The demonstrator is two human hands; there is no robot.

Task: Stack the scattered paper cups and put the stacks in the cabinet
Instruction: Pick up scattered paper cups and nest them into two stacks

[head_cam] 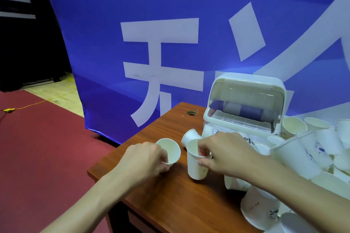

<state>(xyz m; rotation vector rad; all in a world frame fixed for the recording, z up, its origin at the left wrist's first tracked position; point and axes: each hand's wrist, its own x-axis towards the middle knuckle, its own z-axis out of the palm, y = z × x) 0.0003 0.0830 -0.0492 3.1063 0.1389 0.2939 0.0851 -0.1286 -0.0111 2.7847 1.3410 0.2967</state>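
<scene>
My left hand [144, 159] grips a white paper cup [171, 150] by its rim, mouth tilted toward me, just above the wooden table [170, 200]. My right hand [225, 155] pinches the rim of an upright white paper cup [196, 166] that stands on the table beside it. Another cup [189, 136] lies on its side just behind these two. The small white cabinet [244, 106] stands at the back of the table with its clear lid raised. Several scattered cups [312, 143] are heaped to the right of it.
A large blue banner [170, 34] with white characters stands right behind the table. A round cable hole [192, 113] is in the tabletop near the cabinet. Upturned cups [259, 208] sit under my right forearm. Red carpet [47, 147] lies to the left.
</scene>
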